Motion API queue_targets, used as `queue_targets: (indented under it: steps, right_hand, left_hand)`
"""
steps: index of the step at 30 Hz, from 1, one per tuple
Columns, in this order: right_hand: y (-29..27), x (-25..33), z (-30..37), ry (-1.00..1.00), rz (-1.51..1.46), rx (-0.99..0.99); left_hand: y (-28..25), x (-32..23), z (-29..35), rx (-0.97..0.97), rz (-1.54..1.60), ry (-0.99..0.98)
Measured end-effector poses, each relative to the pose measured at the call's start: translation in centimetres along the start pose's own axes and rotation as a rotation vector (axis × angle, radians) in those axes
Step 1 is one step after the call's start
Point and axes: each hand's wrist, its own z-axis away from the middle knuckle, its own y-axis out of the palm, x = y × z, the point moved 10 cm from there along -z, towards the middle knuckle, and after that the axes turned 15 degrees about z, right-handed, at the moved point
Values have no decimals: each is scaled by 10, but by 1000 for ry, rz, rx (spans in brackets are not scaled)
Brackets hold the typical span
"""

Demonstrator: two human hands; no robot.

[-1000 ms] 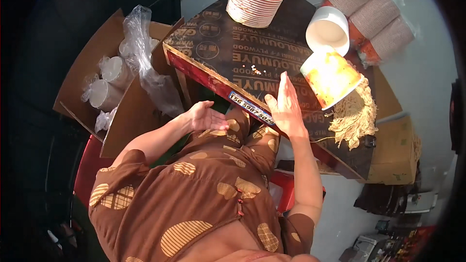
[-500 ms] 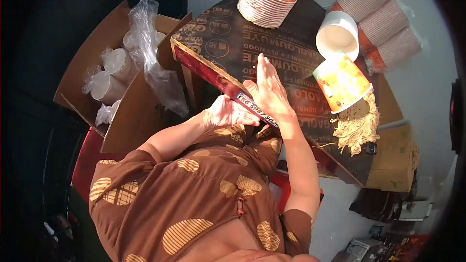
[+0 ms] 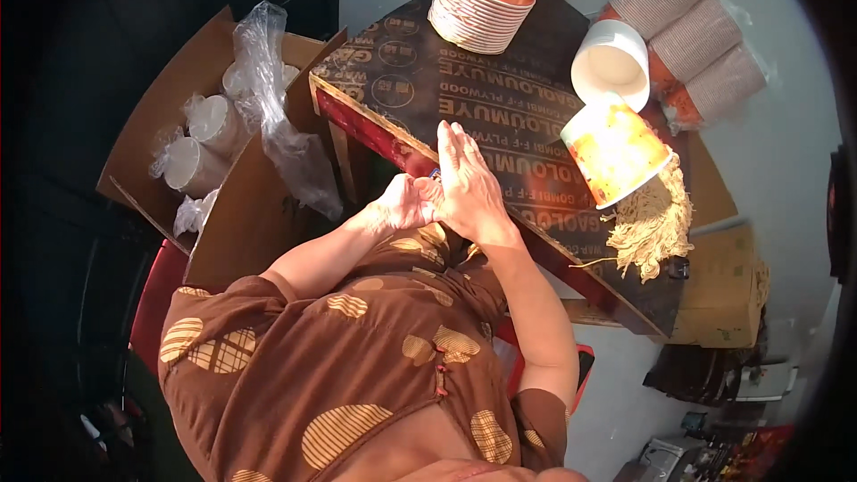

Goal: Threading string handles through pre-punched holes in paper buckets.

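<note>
Counter (image 3: 420, 80): before the person, centre to right. On it, far edge: 1 stack of cups (image 3: 486, 13). On it, right: 1 single cup (image 3: 616, 67); just in front, 1 tipped cup (image 3: 616, 156); at the latter's near end, 1 bundle of strands (image 3: 656, 228). Farther right, beyond the single cup: 3 wrapped stacks (image 3: 698, 43). Left of counter: 1 open box (image 3: 254, 201), cylinders (image 3: 195, 167) inside, plastic film (image 3: 290, 156) over its counter-side wall. Right, past counter's edge: 1 carton (image 3: 723, 290). Near edge, centre: left hand (image 3: 402, 203) and right hand (image 3: 469, 196), touching.
</note>
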Motion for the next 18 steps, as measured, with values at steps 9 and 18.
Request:
queue_targets:
  steps: [9,18]
  right_hand:
    - [0,17,11,-50,-16,-122]
    - [-8,36,22,-123,-32,-219]
  left_hand:
    - [13,-5,13,-127,2,166]
    - [12,-7,14,-111,-149,232]
